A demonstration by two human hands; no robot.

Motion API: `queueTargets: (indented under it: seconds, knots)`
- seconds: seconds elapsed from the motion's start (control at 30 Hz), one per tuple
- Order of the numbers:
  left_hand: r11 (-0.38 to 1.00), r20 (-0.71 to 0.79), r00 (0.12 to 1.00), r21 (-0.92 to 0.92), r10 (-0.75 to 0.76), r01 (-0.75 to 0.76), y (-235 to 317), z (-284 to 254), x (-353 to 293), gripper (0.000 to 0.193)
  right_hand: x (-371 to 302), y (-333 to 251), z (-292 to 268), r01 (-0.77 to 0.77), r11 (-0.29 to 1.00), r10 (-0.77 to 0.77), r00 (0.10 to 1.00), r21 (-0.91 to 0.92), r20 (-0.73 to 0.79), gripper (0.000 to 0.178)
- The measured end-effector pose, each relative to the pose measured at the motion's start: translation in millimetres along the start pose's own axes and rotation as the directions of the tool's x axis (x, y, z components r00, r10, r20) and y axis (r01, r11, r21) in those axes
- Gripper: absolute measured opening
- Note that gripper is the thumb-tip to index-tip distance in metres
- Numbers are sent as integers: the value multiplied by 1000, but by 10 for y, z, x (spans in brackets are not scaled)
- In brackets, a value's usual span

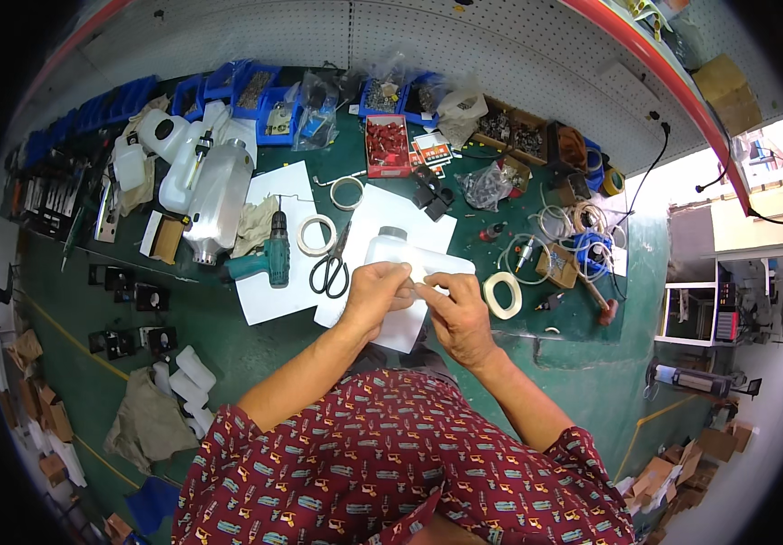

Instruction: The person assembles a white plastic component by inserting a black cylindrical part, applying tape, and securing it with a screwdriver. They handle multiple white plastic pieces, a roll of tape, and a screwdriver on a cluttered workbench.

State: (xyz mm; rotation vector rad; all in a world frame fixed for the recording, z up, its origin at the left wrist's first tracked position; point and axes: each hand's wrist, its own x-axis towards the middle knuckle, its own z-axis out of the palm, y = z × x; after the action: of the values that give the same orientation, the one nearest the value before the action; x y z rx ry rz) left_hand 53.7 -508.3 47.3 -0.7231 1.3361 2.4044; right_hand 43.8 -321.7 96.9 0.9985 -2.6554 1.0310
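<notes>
A white translucent plastic bottle (386,248) with a grey cap rests on white sheets of paper (414,213) at the bench's front edge. My left hand (380,297) and my right hand (460,320) meet just in front of it, fingertips almost touching. Both are closed in a pinch. Whatever sits between the fingers is small and pale, too hidden to name. Left of my hands lie black-handled scissors (329,274), a roll of tape (317,235) and a green cordless drill (275,254). A cream tape roll (503,296) is on the right.
Metal and white plastic tanks (221,195) crowd the left of the bench. Blue parts bins (279,116) and a red box of small red parts (387,145) line the back. Coiled tubing (582,227) and a hammer (602,304) occupy the right.
</notes>
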Motion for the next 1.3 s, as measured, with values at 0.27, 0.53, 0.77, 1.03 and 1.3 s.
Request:
queueTargets:
  seconds: [0.27,0.53,0.77,1.03,1.3]
  knots:
    - [999,-158,987,-39,-40,34,-42,-106,226,15,142,-239,-170,189,981,-189,982,33,6,58]
    - [992,52,995,-92,-81,85,112,38,-102,12,53,254,-77,-211,867,188,978,451,95,38]
    - [997,102,991,22,-82,80,107,100,-164,9,65,298,-40,-365,661,281,930,655,236,16]
    - [988,206,972,-77,-114,132,65,93,-165,7,109,200,-128,-544,509,437,831,666,344,15]
    - [977,264,960,-166,-90,137,47,115,-173,11,103,211,-120,-489,638,425,868,595,257,10]
